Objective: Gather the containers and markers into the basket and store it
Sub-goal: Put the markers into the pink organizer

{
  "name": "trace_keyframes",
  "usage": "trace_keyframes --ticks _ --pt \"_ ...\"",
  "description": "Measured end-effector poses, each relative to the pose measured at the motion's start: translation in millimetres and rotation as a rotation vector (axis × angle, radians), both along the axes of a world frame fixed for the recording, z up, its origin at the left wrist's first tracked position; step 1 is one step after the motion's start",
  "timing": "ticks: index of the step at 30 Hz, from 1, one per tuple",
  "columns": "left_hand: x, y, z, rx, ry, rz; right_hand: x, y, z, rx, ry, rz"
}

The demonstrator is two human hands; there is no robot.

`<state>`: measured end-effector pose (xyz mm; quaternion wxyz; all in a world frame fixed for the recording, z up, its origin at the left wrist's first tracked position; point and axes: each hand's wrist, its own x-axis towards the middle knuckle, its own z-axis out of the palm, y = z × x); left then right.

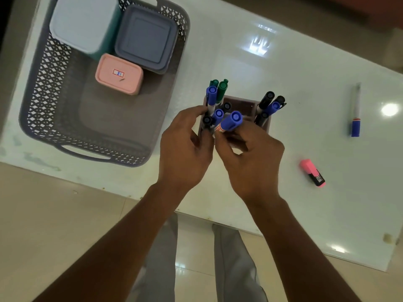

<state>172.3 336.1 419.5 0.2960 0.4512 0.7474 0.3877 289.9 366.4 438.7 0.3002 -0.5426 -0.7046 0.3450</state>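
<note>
On the white table, in the head view, the grey lattice basket stood at the left with three containers already inside it: a tall pale-blue container at its far corner, a grey lidded container beside that, and a small pink container with a label on its lid just in front of both; the near half of the basket floor was bare. Just beside the basket's right wall, outside it, stood a marker holder packed with blue, green and black capped markers; both hands were close together over its near edge. The left hand had its fingers curled at the holder's left side, apparently gripping the wall, though blur made it hard to say whether they touched the holder or a marker in it; the right hand pinched a blue-capped marker, its tip end down in the holder and its cap tilted outward. Well apart to the right, a loose blue marker lay flat on the table, and a pink highlighter lay nearer the table's front edge. By this showing the containers were gathered and most markers collected in the holder; the two loose pens, the holder's move into the basket, and the storing of the basket were left to do.
</note>
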Motion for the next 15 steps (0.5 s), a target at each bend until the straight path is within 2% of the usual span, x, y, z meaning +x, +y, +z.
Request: trace_keyframes --ticks 4,6,9,12,15 --pt "-3 -1 1 0.009 0.003 -0.025 -8 -6 -14 -0.092 -0.168 0.101" --pt "-2 -2 1 -0.002 0.007 -0.012 -11 -5 -20 -0.125 -0.214 0.066" --pt "2 -7 2 0.013 0.005 0.037 -14 -3 -17 -0.134 -0.198 -0.06" --pt "6 -14 -2 0.033 0.012 0.078 -12 -3 -13 0.003 -0.182 -0.024" --pt "14 -21 -5 0.013 0.053 0.13 -7 -8 -20 -0.116 -0.23 0.043"
